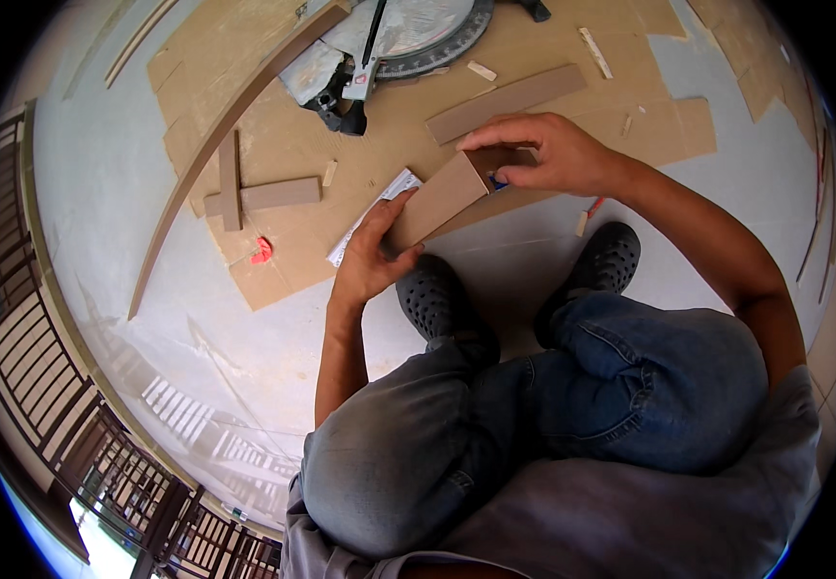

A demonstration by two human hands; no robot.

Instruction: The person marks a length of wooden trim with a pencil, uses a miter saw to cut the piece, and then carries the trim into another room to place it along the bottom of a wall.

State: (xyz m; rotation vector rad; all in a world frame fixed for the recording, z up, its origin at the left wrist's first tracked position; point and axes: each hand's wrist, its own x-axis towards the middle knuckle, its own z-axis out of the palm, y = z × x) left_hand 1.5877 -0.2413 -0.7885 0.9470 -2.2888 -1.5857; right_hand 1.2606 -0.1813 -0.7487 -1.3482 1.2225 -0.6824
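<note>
I hold a short brown wooden board (442, 198) above the floor, tilted up toward the right. My left hand (371, 253) grips its lower left end, thumb on the near side and fingers over the far edge. At the upper right end my right hand (551, 154) is closed, fingers over the top and thumb below. A second brown face meets the board at a corner there; how the two are joined cannot be made out. Something small and blue shows beside the right thumb, mostly hidden. A white printed strip (350, 238) lies beyond my left hand.
Ahead stands a mitre saw (408, 43) on cardboard (273, 275). A long brown strip (210, 145) reaches past its left side. Two crossed boards (273, 194), another board (509, 101), wood offcuts and a red scrap (261, 251) lie around. A red-handled brush-like tool (587, 217) rests near my right shoe.
</note>
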